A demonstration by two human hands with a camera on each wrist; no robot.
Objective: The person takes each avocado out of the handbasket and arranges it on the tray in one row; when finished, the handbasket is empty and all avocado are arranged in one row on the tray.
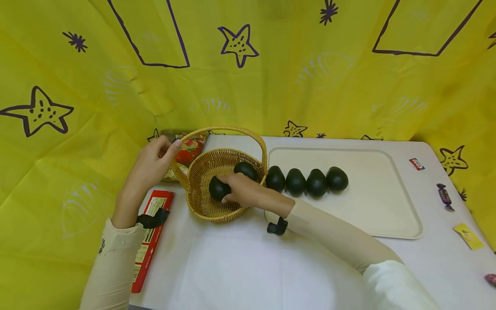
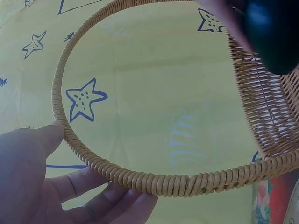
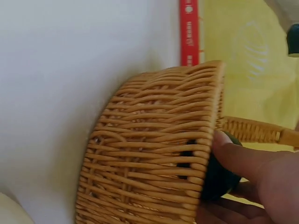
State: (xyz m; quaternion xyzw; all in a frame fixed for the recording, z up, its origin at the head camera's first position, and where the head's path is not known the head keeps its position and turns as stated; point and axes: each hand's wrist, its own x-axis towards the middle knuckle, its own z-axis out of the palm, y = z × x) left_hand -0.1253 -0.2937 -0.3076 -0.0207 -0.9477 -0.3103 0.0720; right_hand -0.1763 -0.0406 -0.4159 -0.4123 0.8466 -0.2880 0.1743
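Head view shows the right hand (image 1: 242, 189) curled round a dark avocado (image 1: 218, 188) inside the wicker basket (image 1: 201, 202), a second avocado (image 1: 246, 169) just beyond its knuckles. The left hand (image 1: 153, 163) pinches the basket's handle (image 1: 193, 133) at its near end. Four more avocados (image 1: 306, 181) sit in a row on the cream tray (image 1: 387, 215), right of the right hand, on the white worktop (image 1: 232, 267).
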